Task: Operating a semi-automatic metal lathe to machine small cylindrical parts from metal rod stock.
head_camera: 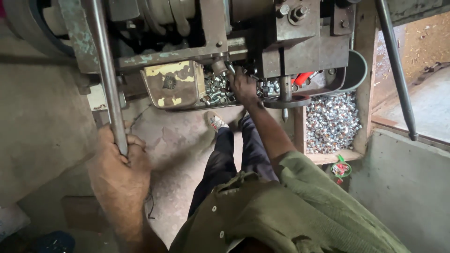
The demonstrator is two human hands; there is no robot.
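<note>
Lever and nuts at the press

Long grey steel lever (107, 70) stands nearly upright, gripped low down; small shiny metal nuts (216, 90) lie heaped in the machine's tray.

The right hand (243, 86) reaches under the machine (281, 33), at upper centre, so its fingertips are hidden among the small metal parts (215, 91). The machine's upper body is cut off by the top edge. The lever (105, 70) runs out of frame at top. The left forearm leaves the bottom edge.
</note>
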